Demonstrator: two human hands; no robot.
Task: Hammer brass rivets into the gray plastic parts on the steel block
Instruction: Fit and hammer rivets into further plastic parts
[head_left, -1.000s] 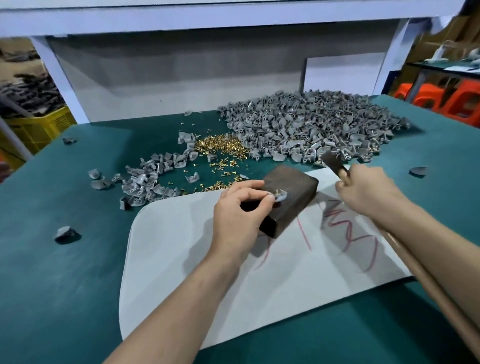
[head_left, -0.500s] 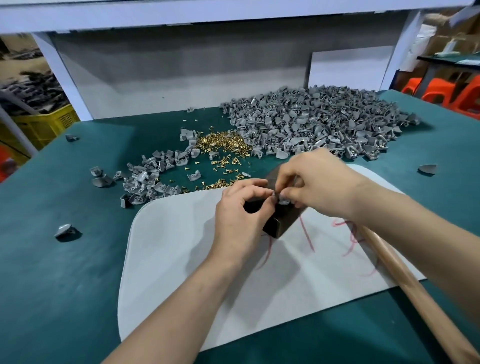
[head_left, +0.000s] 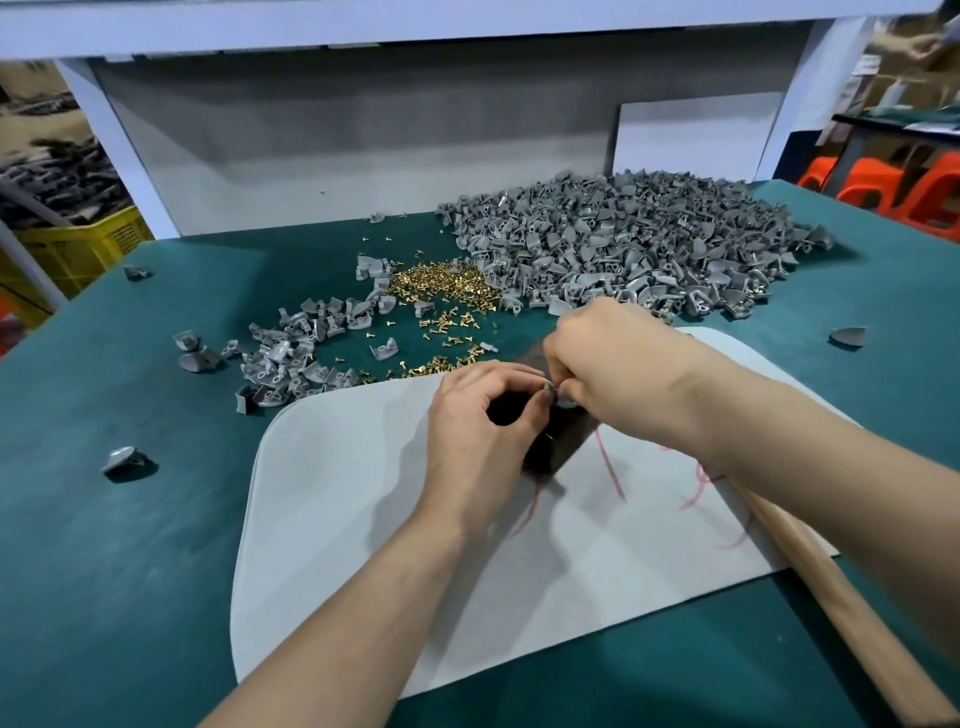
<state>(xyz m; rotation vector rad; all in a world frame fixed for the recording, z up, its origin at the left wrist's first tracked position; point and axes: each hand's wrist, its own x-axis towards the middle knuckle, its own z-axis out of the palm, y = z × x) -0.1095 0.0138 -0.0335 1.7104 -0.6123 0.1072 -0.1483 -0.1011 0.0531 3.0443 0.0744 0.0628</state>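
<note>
Head view puts the gray part (head_left: 564, 399) almost at the middle of our sight, a small pale piece sitting on the top edge of the steel block (head_left: 550, 449). We hold it from both sides. Our left hand (head_left: 480, 415) has its fingers curled, with thumb and forefinger tips pinching the part from the left. Our right hand (head_left: 615, 358) comes in from the other side with its fingertips bunched together on the same part; whether a rivet is also held there is too small for us to tell. The block is dark and mostly hidden under our hands, with only its near corner showing.

The block stands on a white mat (head_left: 353, 499) with rounded corners and red scribbles (head_left: 613, 467) on it. A wooden hammer handle (head_left: 852, 608) lies slanted across the mat's right edge, and its upper end disappears beneath our right forearm, so we cannot tell if the hand grips it.

Beyond the mat, loose brass rivets (head_left: 447, 283) are heaped and scattered on the green table (head_left: 104, 571). A big pile of gray parts (head_left: 623, 244) spreads behind and to the right of them, and a smaller pile (head_left: 296, 353) lies to the left, by the mat's far corner. Single stray parts sit well apart on the table, one at the left (head_left: 122, 460) and one at the right (head_left: 849, 336). A yellow crate (head_left: 78, 244) stands off the table at far left, and orange stools (head_left: 883, 187) at far right.
</note>
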